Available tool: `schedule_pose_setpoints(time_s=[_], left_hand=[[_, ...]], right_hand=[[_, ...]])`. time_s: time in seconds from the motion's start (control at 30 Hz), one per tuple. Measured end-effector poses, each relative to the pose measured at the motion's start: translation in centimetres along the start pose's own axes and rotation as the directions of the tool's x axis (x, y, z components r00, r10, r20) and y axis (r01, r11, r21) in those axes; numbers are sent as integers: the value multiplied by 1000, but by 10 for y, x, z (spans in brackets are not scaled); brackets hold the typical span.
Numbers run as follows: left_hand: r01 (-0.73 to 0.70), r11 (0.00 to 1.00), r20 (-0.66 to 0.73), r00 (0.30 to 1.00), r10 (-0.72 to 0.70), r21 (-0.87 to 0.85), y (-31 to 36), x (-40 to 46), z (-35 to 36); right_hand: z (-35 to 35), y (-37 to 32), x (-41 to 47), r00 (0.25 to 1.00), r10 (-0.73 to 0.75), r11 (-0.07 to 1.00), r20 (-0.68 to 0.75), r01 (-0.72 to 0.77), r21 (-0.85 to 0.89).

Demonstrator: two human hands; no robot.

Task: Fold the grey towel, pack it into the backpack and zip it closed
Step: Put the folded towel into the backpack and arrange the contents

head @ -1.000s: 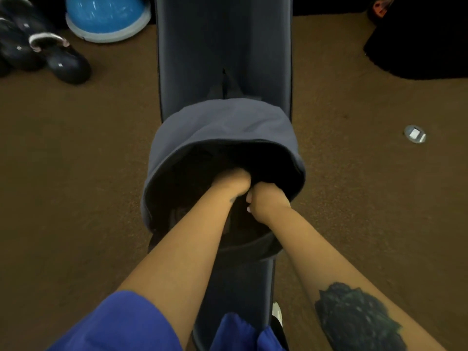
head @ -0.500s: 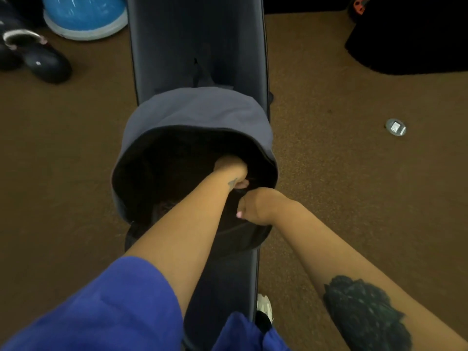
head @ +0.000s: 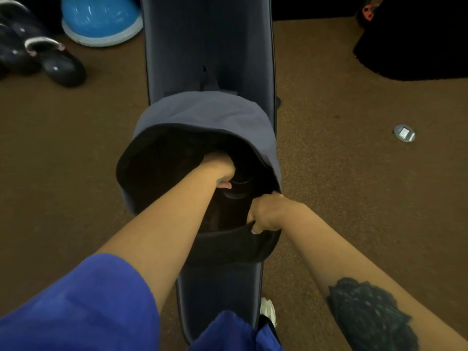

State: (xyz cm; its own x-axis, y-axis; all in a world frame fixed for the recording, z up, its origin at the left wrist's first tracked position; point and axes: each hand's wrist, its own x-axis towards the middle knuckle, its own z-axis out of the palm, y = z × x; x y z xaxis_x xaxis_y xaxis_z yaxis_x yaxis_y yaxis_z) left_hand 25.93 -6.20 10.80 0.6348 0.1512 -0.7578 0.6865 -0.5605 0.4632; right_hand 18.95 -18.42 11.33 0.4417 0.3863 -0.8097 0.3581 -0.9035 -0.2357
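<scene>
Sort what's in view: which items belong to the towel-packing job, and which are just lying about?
Job: backpack, open on the bench; left hand inside it; right hand gripping its rim. Towel not visible.

Lying about: blue dome, dark shoes, small disc, black mat.

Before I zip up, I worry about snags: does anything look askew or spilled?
Nothing spilled. The grey fabric backpack gapes wide on the dark padded bench, left hand deep inside, right hand gripping its near rim. The towel isn't visible.

Brown carpet floor (head: 76, 160), dimly lit. Long dark padded bench (head: 210, 46) down the middle, blue dome (head: 101, 19) and dark weights (head: 50, 62) far left. Black mat (head: 417, 51) far right, small round disc (head: 404, 133) near it.
</scene>
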Motion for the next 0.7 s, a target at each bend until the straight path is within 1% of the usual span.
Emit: schedule_pose_setpoints(time_s=[0.03,0.13,0.2,0.27,0.37,0.43,0.47,0.53,0.6,0.63,0.7], left_hand=[[17,1000,20,1000,-17,-4,-3,1,0],[139,988,115,985,-131,-62,-19,12,2],[157,985,125,981,-148,-66,-23,16,2],[133,991,110,985,-131,-12,-25,15,1],[36,990,119,991,-52,133,-29,16,4],[-12,982,97,995,-6,188,-29,16,8],[-35,980,90,996,17,197,-28,15,8],[-63,988,89,995,51,142,-30,17,6],[-57,997,109,993,51,56,-31,16,2],[-45,999,115,992,44,15,-32,17,0],[-32,998,116,993,38,-53,-34,17,-2]], right_hand=[[-2,0,-1,1000,9,1000,24,-10,15],[-8,0,-3,998,14,996,57,-19,87],[-10,-1,-5,998,9,990,62,-18,138],[-13,-1,-5,999,12,987,48,-20,161],[-12,-2,-3,1000,31,988,3,-31,152],[-10,-3,-2,999,42,990,-29,-37,137],[-11,-3,-1,999,39,990,-34,-34,135],[-14,-2,-3,999,23,984,-33,-16,179],[-20,-3,-5,995,51,965,-91,-25,262],[-23,-4,-5,983,90,958,-161,-41,285],[-27,-8,-5,936,177,943,-306,-71,326]])
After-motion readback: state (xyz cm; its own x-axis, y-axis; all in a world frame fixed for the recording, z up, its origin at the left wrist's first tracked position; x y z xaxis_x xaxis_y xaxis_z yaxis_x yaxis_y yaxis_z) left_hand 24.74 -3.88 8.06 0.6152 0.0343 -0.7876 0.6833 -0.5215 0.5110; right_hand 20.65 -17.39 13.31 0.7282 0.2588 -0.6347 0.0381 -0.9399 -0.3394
